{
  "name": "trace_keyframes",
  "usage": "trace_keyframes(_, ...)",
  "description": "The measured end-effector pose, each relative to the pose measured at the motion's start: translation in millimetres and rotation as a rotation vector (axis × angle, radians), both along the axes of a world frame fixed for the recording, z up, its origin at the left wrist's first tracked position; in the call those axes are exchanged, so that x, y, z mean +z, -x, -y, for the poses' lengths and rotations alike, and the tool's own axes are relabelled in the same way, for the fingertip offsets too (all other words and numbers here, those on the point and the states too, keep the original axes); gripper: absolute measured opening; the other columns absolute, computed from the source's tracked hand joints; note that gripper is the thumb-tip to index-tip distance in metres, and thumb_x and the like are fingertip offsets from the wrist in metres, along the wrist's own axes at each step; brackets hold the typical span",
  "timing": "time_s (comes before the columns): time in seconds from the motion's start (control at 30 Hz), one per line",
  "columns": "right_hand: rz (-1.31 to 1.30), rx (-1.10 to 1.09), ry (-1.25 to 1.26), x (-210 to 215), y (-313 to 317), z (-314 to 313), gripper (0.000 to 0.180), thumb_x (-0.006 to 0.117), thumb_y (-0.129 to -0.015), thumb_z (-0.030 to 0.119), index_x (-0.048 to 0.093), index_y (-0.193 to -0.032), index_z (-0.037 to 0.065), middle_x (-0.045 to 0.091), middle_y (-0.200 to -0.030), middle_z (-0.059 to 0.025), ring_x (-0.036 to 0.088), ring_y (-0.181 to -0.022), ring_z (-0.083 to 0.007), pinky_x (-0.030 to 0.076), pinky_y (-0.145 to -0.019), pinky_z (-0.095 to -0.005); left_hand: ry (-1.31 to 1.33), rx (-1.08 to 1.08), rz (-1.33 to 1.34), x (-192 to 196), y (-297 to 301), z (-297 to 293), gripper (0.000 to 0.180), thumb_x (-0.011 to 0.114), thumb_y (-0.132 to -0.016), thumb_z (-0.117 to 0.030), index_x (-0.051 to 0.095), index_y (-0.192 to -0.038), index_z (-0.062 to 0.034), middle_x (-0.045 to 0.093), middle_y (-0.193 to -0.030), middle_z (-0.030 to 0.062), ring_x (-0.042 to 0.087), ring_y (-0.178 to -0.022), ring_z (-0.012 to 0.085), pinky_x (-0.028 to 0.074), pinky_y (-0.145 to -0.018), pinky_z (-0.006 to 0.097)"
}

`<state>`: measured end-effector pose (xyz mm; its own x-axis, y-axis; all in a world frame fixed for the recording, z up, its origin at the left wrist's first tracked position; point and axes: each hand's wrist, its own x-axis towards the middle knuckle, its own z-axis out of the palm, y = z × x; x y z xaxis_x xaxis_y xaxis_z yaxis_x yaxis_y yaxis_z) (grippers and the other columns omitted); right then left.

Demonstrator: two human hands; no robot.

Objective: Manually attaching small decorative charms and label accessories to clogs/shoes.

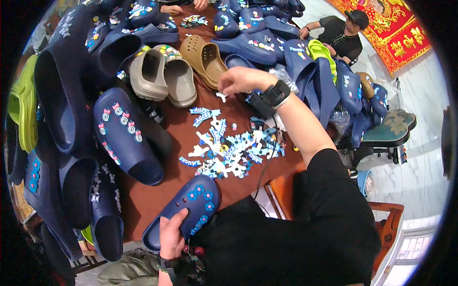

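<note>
A heap of flat blue-and-white charms (pixel 232 152) lies on brown cloth (pixel 138 202). Left of it is a navy foam clog with swirl charms (pixel 125 138); behind it, a brown perforated foam clog (pixel 204 61); before it, a navy foam clog with blue flowers (pixel 194 206) in the left hand (pixel 172 233).

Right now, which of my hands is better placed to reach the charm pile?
Probably your right hand: it's over the table just beyond the charm pile, while your left hand holds a navy clog.
</note>
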<state>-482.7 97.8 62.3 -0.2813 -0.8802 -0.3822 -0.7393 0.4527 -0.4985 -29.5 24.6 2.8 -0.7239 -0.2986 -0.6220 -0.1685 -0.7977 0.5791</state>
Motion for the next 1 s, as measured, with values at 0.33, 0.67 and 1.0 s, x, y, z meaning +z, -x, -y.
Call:
trace_keyframes(0.33,-0.350,0.050,0.201,-97,-46,-9,0.027,0.075,-0.071,0.009,0.065,-0.095,0.001,0.065,-0.085,-0.0170,0.064,-0.085,-0.0338,0.051,-0.075,-0.0416,0.057,0.039,-0.004,-1,-5,-8,0.031,0.063,-0.086,-0.003,0.059,-0.116,0.0050,0.067,-0.109,0.0128,0.066,-0.096,0.0219,0.054,-0.087,0.034)
trace_keyframes(0.67,-0.046,-0.284,0.287,-104,-56,-51,0.019,0.074,-0.074,0.017,0.067,-0.080,0.001,0.067,-0.077,-0.0145,0.067,-0.073,-0.0256,0.052,-0.068,-0.0370,0.125,0.053,-0.008,-9,-8,-11,0.031,0.064,-0.085,-0.006,0.059,-0.113,0.0046,0.067,-0.106,0.0136,0.067,-0.093,0.0233,0.055,-0.083,0.036)
trace_keyframes(1.0,-0.377,-0.135,0.592,-97,-75,-89,0.008,0.063,-0.075,0.000,0.062,-0.083,0.001,0.061,-0.087,-0.0150,0.059,-0.090,-0.0344,0.049,-0.080,-0.0411,0.146,0.066,0.005,-11,-10,-12,0.033,0.066,-0.083,-0.009,0.058,-0.112,0.0050,0.067,-0.104,0.0146,0.068,-0.090,0.0257,0.056,-0.080,0.038)
